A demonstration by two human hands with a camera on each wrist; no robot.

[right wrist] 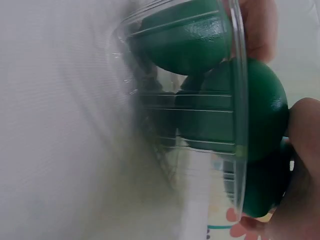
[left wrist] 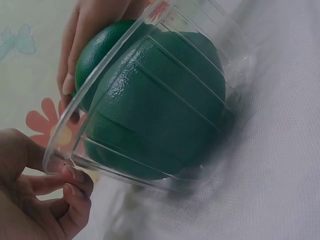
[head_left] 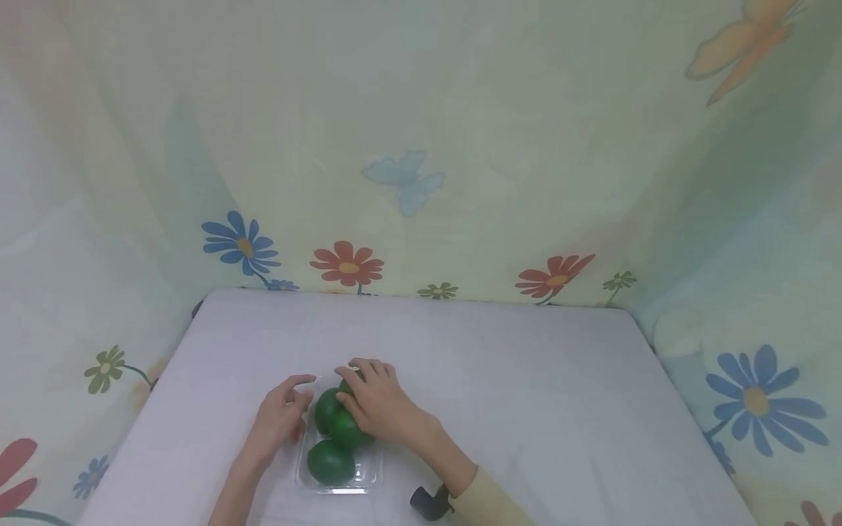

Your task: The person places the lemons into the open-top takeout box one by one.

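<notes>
Several smooth, oval green fruits (head_left: 331, 462) sit in a clear plastic container (head_left: 372, 478) on the cloth-covered table. Some are piled above its rim. My right hand (head_left: 381, 402) reaches over the far end and grips the farthest green fruit (head_left: 349, 384), its fingers and thumb curved about it and hiding most of it. At the container's left side, my left hand (head_left: 279, 416) holds the rim, with fingertips (left wrist: 77, 187) curled at a corner in the left wrist view. Through the ribbed wall there, a large green fruit (left wrist: 155, 105) shows.
A white cloth (head_left: 526, 394) covers the table. Near the right sleeve (head_left: 490, 500) lies a small black object (head_left: 429, 504), partly hidden by the arm. A curtain (head_left: 460, 109) printed with flowers and butterflies surrounds the table's back and sides.
</notes>
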